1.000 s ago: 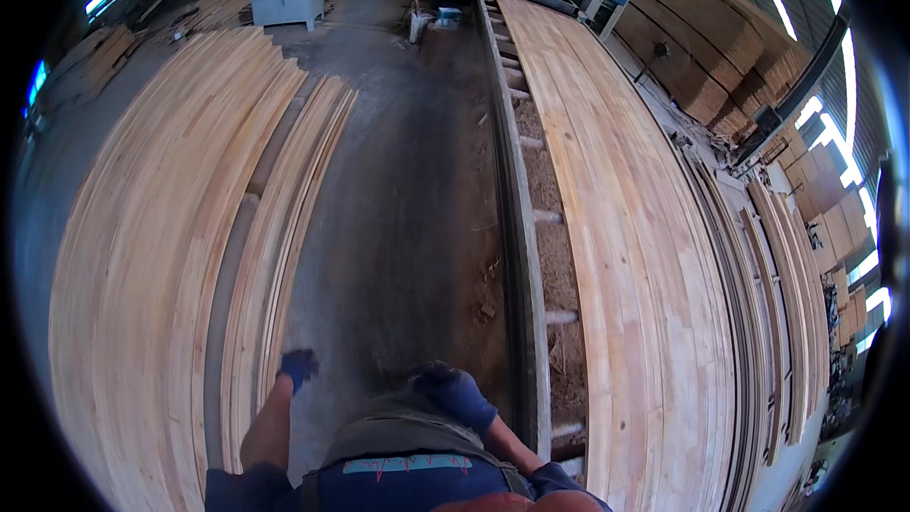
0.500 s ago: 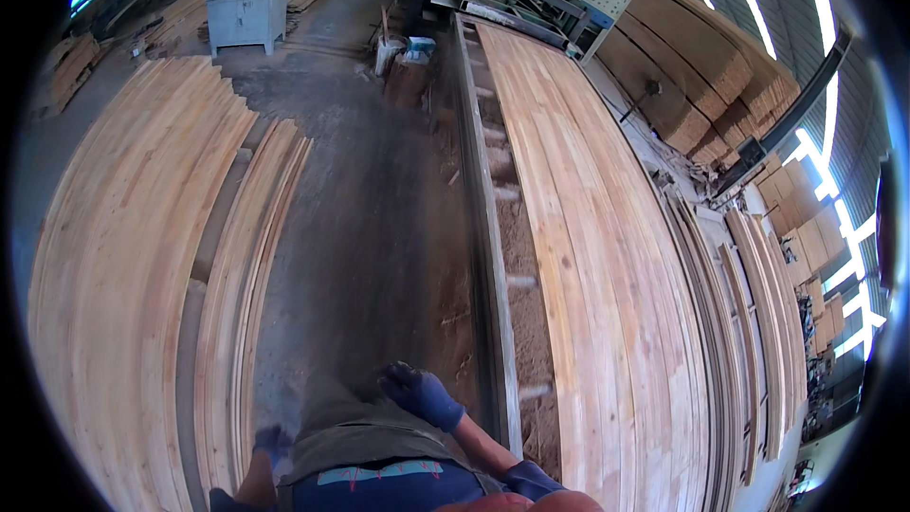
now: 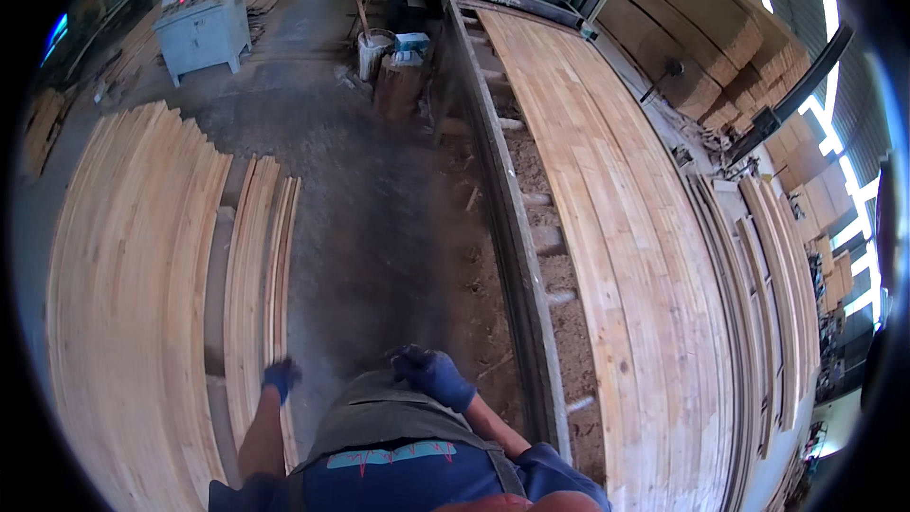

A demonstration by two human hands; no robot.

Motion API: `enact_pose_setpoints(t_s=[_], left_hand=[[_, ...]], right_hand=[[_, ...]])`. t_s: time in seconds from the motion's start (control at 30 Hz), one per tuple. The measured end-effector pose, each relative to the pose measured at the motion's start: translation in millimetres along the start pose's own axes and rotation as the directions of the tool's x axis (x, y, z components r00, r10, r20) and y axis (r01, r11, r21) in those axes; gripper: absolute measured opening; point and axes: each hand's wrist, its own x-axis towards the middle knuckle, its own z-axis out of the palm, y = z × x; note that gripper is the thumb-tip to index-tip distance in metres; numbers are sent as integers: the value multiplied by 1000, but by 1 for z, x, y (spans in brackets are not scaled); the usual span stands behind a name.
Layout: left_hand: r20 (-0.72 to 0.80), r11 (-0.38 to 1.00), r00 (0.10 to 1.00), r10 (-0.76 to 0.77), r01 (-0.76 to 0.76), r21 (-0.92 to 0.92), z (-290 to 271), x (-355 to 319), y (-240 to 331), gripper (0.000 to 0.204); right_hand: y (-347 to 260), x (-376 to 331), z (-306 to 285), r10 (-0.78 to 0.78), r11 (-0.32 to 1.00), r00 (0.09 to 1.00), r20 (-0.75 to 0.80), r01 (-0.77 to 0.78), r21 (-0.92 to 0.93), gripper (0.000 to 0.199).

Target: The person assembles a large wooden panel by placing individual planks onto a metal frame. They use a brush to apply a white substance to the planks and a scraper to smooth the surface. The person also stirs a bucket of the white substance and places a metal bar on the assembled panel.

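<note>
My right hand (image 3: 436,377), in a blue glove with dark fingertips, is in front of my apron (image 3: 393,408). Its fingers are loosely bent and a little apart, and nothing shows in them. My left hand (image 3: 281,376), gloved the same way, hangs at my left side. It looks loosely open and without any load, though it is small and slightly blurred. In the picture it overlaps the near end of some narrow wooden strips (image 3: 283,265); I cannot tell whether it touches them.
A wide stack of boards (image 3: 142,275) lies on the left. To the right, a long wooden panel (image 3: 607,228) rests on a roller conveyor with a metal rail (image 3: 507,199), leading to a machine (image 3: 521,0). Ahead are a control cabinet (image 3: 201,33) and a bucket (image 3: 374,52).
My left hand has swung forward and up beside the strips. My right hand has shifted slightly right. The view has turned, and the control cabinet now appears farther left.
</note>
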Motion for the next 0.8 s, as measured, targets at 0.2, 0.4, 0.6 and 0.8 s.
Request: enact_pose_setpoints(t_s=[0.2,0.4,0.6,0.8], left_hand=[[-87,930,926,366,-368,-5,175,135,336,28],[20,967,979,203,-204,155,188,208,344,28],[-256,904,875,-412,357,-234,156,206,225,30],[-233,790,760,-606,541,-289,178,316,313,31]], right_hand=[[21,176,-71,-63,984,997,-38,55,-169,28],[18,346,-182,-303,867,953,3,277,-414,28],[-48,494,-291,-301,897,953,-44,267,-353,27],[-29,635,-336,-252,854,966,-57,194,-483,27]])
